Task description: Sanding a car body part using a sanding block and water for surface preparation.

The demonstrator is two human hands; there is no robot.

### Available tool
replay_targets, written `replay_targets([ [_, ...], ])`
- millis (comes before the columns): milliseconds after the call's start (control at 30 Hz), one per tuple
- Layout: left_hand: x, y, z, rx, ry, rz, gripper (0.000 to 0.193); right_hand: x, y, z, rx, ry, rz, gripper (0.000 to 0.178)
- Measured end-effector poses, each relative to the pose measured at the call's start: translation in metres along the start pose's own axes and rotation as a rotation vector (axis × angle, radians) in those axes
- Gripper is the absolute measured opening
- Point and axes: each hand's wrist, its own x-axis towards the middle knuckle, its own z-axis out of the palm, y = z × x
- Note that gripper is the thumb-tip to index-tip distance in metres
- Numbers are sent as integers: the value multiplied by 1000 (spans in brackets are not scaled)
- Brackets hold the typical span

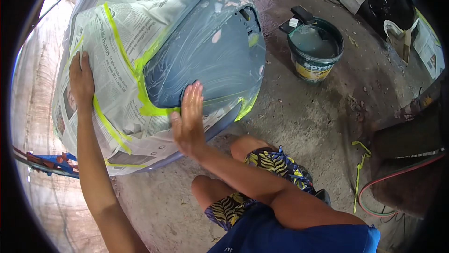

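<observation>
A car's grey-blue body panel, wet and streaked with milky smears, lies in front of me. Newspaper sheets cover the area to its left, held by yellow-green masking tape. My right hand lies with fingers stretched out flat at the panel's lower edge, over the tape border. Whatever may be under its fingers is hidden. Further left, my left hand rests open on the newspaper, fingers extended, holding nothing visible.
Right of the car, a bucket of cloudy water stands on the concrete floor, with a dark block on its rim. A wheel is at the upper right. Tape scraps and a red hose lie lower right.
</observation>
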Motion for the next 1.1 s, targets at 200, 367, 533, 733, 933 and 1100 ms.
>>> replay_targets([
  [200,-2,0,-2,69,36,33,63,13,85,-6,124,272,390,66],
  [367,-4,4,-2,14,5,11,68,3,24,2,142,152,107,65],
  [533,0,6,-4,20,22,-16,67,18,116,-11,301,320,274,65],
  [733,-2,3,0,-24,0,-16,66,25,50,-7,91,184,14,63],
  [933,-2,4,-2,27,34,27,66,76,118,-38,146,222,376,60],
  [1100,-1,7,-2,13,2,-10,63,56,43,-24,50,150,102,63],
])
